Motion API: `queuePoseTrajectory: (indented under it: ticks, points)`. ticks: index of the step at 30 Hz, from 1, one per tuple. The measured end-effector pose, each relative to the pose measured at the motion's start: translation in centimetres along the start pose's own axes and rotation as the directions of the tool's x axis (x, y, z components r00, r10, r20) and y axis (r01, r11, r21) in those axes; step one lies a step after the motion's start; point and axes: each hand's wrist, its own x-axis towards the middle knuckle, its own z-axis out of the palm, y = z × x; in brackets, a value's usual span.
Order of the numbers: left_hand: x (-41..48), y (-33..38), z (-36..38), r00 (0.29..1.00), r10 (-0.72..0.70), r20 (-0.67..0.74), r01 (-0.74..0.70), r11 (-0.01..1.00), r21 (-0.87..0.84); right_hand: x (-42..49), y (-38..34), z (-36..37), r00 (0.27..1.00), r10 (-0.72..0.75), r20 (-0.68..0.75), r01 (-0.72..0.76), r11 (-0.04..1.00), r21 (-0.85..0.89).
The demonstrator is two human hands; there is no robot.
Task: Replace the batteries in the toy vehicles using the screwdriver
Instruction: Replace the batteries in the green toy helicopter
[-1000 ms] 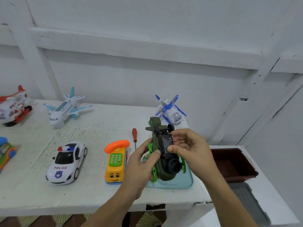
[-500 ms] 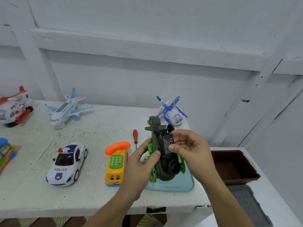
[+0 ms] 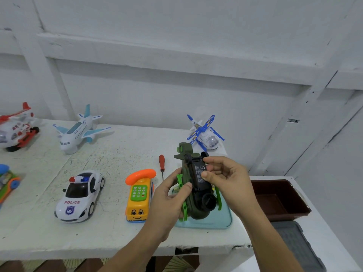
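An olive-green toy helicopter (image 3: 193,201) with bright green skids is held belly-up over a pale teal tray (image 3: 220,220). My left hand (image 3: 169,197) grips its left side, thumb on a skid. My right hand (image 3: 227,177) pinches the black battery cover (image 3: 199,173) on the underside between thumb and fingers. A red-handled screwdriver (image 3: 161,165) lies on the white table (image 3: 117,154) just left of the helicopter. A battery (image 3: 175,190) peeks out on the tray behind my left hand.
A yellow toy phone (image 3: 139,195), a white police car (image 3: 79,196), a white-and-blue airplane (image 3: 78,130), a red-and-white helicopter (image 3: 16,128) and a blue-and-white helicopter (image 3: 204,134) stand on the table. A brown bin (image 3: 279,199) and a grey tray (image 3: 294,244) lie to the right.
My right hand's fingers have shifted slightly on the black cover. The helicopter and my left hand have barely moved.
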Motion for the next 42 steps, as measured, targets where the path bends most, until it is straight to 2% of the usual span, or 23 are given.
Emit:
queuePoseTrajectory:
  ticks: [10,14,18,24,28,30,33,42]
  points:
    - [-0.1,0.4,0.0,1.000,-0.002,0.004,0.002,1.000,0.001,-0.5,0.4,0.4,0.996,-0.082,-0.037,0.076,0.989,-0.126]
    - [0.0,0.4,0.0,1.000,-0.003,0.018,0.004,1.000,-0.031,-0.8,0.3,0.5,0.986,-0.157,-0.050,0.141,0.962,-0.234]
    - [0.0,0.4,0.0,0.997,-0.059,0.052,0.064,0.994,-0.088,-1.0,0.6,0.7,0.980,-0.182,-0.086,0.149,0.944,-0.295]
    - [0.2,0.4,-0.3,0.990,-0.113,0.085,0.122,0.988,-0.097,-0.9,0.9,0.0,0.996,-0.078,-0.036,0.069,0.977,-0.202]
    - [0.3,0.6,-0.3,0.985,-0.135,0.108,0.145,0.985,-0.098,-0.5,-0.3,-0.5,0.982,0.146,0.116,-0.149,0.989,0.018]
    - [0.3,0.9,-0.3,0.983,-0.133,0.126,0.145,0.985,-0.093,-0.3,-0.7,-0.6,0.969,0.205,0.140,-0.216,0.974,0.070]
    - [0.4,1.4,-0.2,0.983,-0.126,0.137,0.140,0.985,-0.098,0.0,-1.0,-0.5,0.959,0.237,0.154,-0.254,0.962,0.101]
    - [0.8,1.5,-0.2,0.996,-0.090,0.020,0.092,0.993,-0.072,0.7,-0.8,0.5,0.954,0.272,0.129,-0.284,0.955,0.085]
